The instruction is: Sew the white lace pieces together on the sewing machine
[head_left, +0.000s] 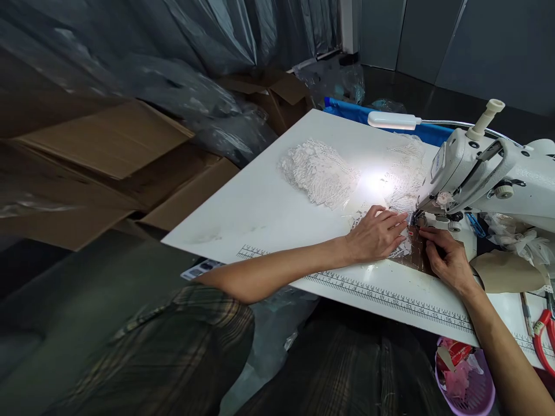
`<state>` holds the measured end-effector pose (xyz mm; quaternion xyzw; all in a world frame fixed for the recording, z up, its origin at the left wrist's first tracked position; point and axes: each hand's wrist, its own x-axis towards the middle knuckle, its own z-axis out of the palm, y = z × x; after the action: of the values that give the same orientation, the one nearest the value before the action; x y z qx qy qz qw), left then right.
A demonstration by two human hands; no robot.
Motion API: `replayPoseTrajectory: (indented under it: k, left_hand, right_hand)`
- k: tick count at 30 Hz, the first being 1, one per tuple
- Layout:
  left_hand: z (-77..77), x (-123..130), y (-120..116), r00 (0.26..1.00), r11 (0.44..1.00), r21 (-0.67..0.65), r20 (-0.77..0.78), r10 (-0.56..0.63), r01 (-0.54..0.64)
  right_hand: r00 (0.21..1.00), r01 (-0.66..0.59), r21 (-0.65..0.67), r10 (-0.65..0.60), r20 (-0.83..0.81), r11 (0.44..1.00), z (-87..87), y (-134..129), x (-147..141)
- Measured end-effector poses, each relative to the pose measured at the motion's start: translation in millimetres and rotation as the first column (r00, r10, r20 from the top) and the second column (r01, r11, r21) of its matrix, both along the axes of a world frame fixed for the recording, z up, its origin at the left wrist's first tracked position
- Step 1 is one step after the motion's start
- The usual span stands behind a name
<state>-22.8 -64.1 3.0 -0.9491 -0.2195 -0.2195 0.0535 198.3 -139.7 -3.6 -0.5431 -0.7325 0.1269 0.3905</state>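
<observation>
My left hand (378,234) lies flat with its fingers spread on white lace (404,248), just left of the needle area of a white sewing machine (451,167). Close to the right side of the presser foot, my right hand (448,257) has its thumb and fingers bent together at a brown plate (418,254); what they grip, if anything, is too small to make out. A heap of white lace (323,173) rests on the white table (260,214), and more lace (405,167) lies behind my left hand under a bright lamp (392,120).
Printed rulers run along the table's front edge. Red-handled scissors (540,338) lie at the far right, near a beige piece (505,271). A purple basket (474,390) with scraps stands below the edge. Open cardboard boxes (104,138) are at the left.
</observation>
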Motion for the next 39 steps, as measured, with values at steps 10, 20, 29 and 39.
replayPoseTrajectory:
  k: [10,20,29,39]
  left_hand:
    - [-7.4,-3,-3,0.998,0.999,-0.048,-0.064,-0.018,0.015]
    - [0.7,-2,-7,0.996,1.0,-0.021,-0.082,0.017,-0.018]
    - [13.8,-9,-1,0.999,0.999,-0.033,0.004,0.033,-0.033]
    - [10.4,1,21,0.952,0.97,-0.229,-0.273,-0.14,0.078]
  right_hand:
    - [0.998,0.005,0.031,-0.007,0.055,1.0,-4.8,0,3]
    - [0.961,-0.205,0.097,0.181,0.211,0.974,5.5,-4,-6]
    - [0.916,-0.303,0.004,0.29,0.279,0.953,3.0,-7,-11]
    - [0.92,-0.181,-0.055,0.189,0.345,0.982,3.1,-10,-19]
